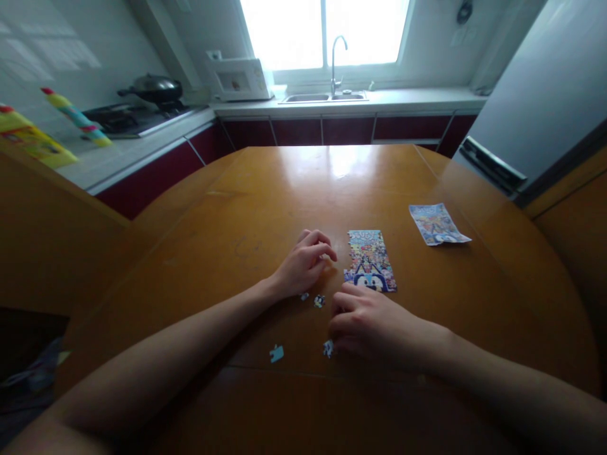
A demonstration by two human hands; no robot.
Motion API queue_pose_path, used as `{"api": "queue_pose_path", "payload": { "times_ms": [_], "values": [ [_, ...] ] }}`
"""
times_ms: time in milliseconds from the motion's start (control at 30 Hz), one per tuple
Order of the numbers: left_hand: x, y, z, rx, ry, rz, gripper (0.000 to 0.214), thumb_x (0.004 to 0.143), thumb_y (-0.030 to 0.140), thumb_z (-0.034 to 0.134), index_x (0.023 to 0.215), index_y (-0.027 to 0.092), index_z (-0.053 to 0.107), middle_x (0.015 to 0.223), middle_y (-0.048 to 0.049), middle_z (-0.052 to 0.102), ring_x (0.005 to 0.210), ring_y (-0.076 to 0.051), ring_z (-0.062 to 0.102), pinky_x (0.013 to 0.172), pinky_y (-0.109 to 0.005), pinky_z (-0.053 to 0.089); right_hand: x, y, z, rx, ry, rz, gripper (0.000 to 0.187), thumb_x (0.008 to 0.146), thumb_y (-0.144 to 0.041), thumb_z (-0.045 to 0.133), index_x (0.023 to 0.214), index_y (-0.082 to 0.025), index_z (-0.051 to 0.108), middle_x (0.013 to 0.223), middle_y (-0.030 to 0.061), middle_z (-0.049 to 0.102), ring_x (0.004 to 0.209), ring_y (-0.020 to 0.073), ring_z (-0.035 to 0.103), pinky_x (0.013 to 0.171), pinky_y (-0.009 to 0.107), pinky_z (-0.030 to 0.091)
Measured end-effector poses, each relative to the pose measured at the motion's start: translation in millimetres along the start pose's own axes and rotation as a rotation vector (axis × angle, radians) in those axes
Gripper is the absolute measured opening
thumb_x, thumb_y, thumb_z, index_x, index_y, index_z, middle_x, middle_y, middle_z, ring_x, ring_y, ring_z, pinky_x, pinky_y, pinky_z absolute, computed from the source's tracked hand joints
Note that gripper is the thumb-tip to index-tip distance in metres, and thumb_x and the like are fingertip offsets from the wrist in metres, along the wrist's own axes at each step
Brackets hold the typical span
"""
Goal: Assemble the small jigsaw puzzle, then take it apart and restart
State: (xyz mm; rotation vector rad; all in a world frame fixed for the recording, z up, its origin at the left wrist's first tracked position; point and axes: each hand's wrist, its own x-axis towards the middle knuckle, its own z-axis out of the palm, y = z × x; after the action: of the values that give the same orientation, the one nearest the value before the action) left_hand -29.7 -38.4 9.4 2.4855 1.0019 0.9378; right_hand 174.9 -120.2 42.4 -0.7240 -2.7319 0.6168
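Observation:
A partly assembled jigsaw puzzle (372,256) lies on the table, with a blue cartoon dog's face along its near edge. Just left of it rests my left hand (306,262), fingers loosely bent and apart, nothing visible in them. My right hand (358,319) is below the puzzle, its fingers curled in at a small jigsaw piece (328,348); the fingertips are partly hidden. Between the hands lie a dark-and-yellow piece (319,301) and a smaller piece (304,296). A light-blue piece (276,353) sits nearer to me, on the left.
A creased printed sheet (439,224) lies right of the puzzle on the wooden table (213,234). Past the table's far edge stand a counter with a sink (308,98), a microwave (241,79) and a stove with a pan (156,88). A fridge (535,95) is at the right.

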Motion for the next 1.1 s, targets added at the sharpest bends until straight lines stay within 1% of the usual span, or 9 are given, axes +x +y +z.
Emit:
{"api": "queue_pose_path", "payload": {
  "times_ms": [167, 367, 533, 633, 733, 800, 900, 967, 1100],
  "values": [
    [-0.2, 0.1, -0.2, 0.008, -0.014, 0.001, 0.028, 0.083, 0.0, 0.049, 0.086, 0.02, 0.068, 0.098, -0.0041, 0.056, 0.099, -0.02, 0.048, 0.091, -0.038, 0.044, -0.5, -0.5, 0.4, 0.003, -0.07, -0.045, 0.015, 0.09, -0.034, 0.067, 0.091, -0.021, 0.073, 0.096, 0.0049, 0.064, 0.098, 0.0212, 0.051, 0.087, 0.034, 0.043],
    [-0.5, 0.5, -0.2, 0.009, -0.016, 0.0, 0.027, 0.083, 0.0, 0.05, 0.085, 0.02, 0.068, 0.097, -0.0039, 0.057, 0.099, -0.02, 0.048, 0.091, -0.036, 0.044, -0.4, -0.1, -0.8, 0.017, -0.076, -0.04, 0.013, 0.09, -0.031, 0.067, 0.094, -0.021, 0.073, 0.098, 0.0046, 0.064, 0.098, 0.0206, 0.051, 0.087, 0.034, 0.043],
    [-0.8, -1.3, 0.4, 0.012, -0.016, -0.003, 0.027, 0.084, 0.0, 0.049, 0.086, 0.02, 0.068, 0.098, -0.004, 0.057, 0.099, -0.02, 0.048, 0.091, -0.037, 0.044, 0.7, -0.5, 0.9, 0.01, -0.085, -0.046, 0.015, 0.09, -0.033, 0.067, 0.089, -0.019, 0.072, 0.095, 0.0048, 0.063, 0.096, 0.0206, 0.05, 0.085, 0.034, 0.042],
    [-0.7, -1.0, 0.4, 0.001, -0.012, -0.005, 0.027, 0.084, 0.001, 0.049, 0.085, 0.02, 0.068, 0.097, -0.0044, 0.057, 0.1, -0.02, 0.048, 0.091, -0.038, 0.045, 1.0, 0.4, 3.2, 0.014, -0.065, -0.051, 0.012, 0.093, -0.026, 0.063, 0.091, -0.02, 0.072, 0.095, 0.0052, 0.063, 0.095, 0.02, 0.05, 0.084, 0.033, 0.042],
    [-0.7, 0.4, 0.2, -0.012, -0.006, -0.003, 0.026, 0.085, 0.002, 0.049, 0.085, 0.02, 0.068, 0.096, -0.0044, 0.057, 0.099, -0.02, 0.049, 0.09, -0.038, 0.045, 0.5, 2.4, 3.2, 0.023, -0.018, -0.058, 0.015, 0.094, -0.016, 0.059, 0.096, -0.021, 0.073, 0.098, 0.0055, 0.063, 0.094, 0.0181, 0.05, 0.087, 0.033, 0.042],
    [-0.9, 0.8, 0.4, -0.013, -0.003, -0.001, 0.026, 0.085, 0.002, 0.05, 0.084, 0.02, 0.068, 0.096, -0.0043, 0.057, 0.099, -0.02, 0.049, 0.09, -0.038, 0.045, 0.0, 3.8, 1.5, 0.016, 0.019, -0.036, 0.015, 0.092, -0.013, 0.059, 0.094, -0.021, 0.072, 0.098, 0.0057, 0.064, 0.094, 0.0178, 0.05, 0.088, 0.033, 0.042],
    [-1.4, 0.0, 1.2, -0.007, -0.006, -0.004, 0.026, 0.086, 0.002, 0.05, 0.085, 0.021, 0.068, 0.097, -0.0041, 0.057, 0.099, -0.02, 0.049, 0.091, -0.038, 0.045, -0.9, 4.1, -1.7, -0.006, 0.048, 0.028, 0.015, 0.092, -0.013, 0.059, 0.082, -0.019, 0.069, 0.094, 0.0058, 0.064, 0.092, 0.0185, 0.051, 0.085, 0.033, 0.043],
    [-1.7, -1.1, 1.8, -0.005, -0.008, -0.005, 0.026, 0.086, 0.002, 0.05, 0.085, 0.021, 0.068, 0.097, -0.004, 0.058, 0.099, -0.02, 0.049, 0.091, -0.038, 0.045, -1.5, 2.6, -3.0, -0.012, 0.03, 0.057, 0.015, 0.091, -0.016, 0.06, 0.079, -0.019, 0.068, 0.091, 0.0058, 0.063, 0.091, 0.0189, 0.051, 0.083, 0.033, 0.044],
    [-1.4, -1.7, 1.8, -0.007, -0.009, -0.003, 0.026, 0.086, 0.003, 0.05, 0.086, 0.021, 0.069, 0.097, -0.0041, 0.057, 0.1, -0.02, 0.049, 0.091, -0.037, 0.045, -1.6, -2.1, -2.5, 0.003, -0.042, 0.05, 0.004, 0.085, -0.021, 0.069, 0.083, -0.018, 0.069, 0.094, 0.0054, 0.064, 0.096, 0.0201, 0.053, 0.087, 0.034, 0.044]
  ]
}}
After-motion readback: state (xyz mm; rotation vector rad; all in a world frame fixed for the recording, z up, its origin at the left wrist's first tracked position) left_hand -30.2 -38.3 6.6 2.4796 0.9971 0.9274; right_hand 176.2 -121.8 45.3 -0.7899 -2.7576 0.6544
